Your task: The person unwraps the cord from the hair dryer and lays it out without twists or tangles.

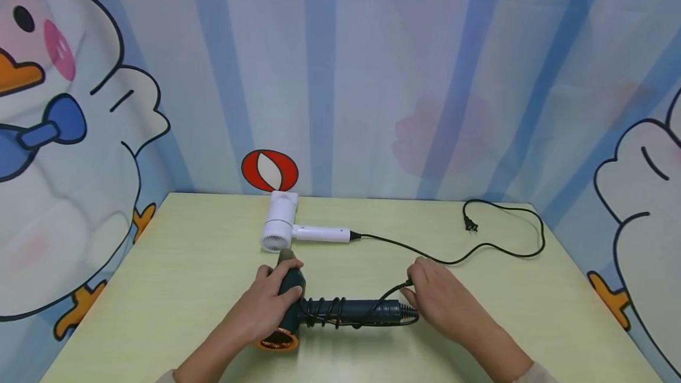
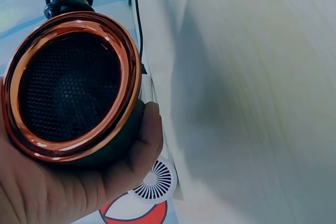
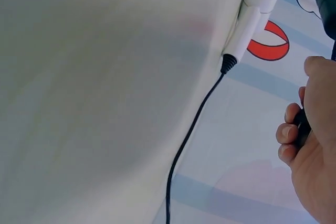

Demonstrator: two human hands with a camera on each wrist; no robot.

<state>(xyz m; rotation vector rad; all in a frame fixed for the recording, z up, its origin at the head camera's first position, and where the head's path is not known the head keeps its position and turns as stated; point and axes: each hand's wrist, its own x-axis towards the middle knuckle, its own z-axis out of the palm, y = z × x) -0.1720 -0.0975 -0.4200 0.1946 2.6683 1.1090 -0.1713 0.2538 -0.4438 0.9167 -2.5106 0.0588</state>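
Observation:
A dark green hair dryer (image 1: 351,311) with a copper-coloured rim has its black cord wound around the handle. My left hand (image 1: 267,301) grips its barrel; in the left wrist view, the left hand (image 2: 89,187) curls under the round mesh end (image 2: 71,85). By the handle's right end, my right hand (image 1: 444,300) pinches the end part of the cord (image 1: 396,288). From the right wrist, the right hand's (image 3: 317,140) fingers curl round a black piece (image 3: 302,128), partly hidden in the palm.
Behind the dark dryer lies a white hair dryer (image 1: 321,233) on the pale table (image 1: 202,253). Its black cord (image 1: 495,245) loops to the right, ending in a plug (image 1: 470,224). A cartoon-printed curtain (image 1: 362,75) stands behind the table.

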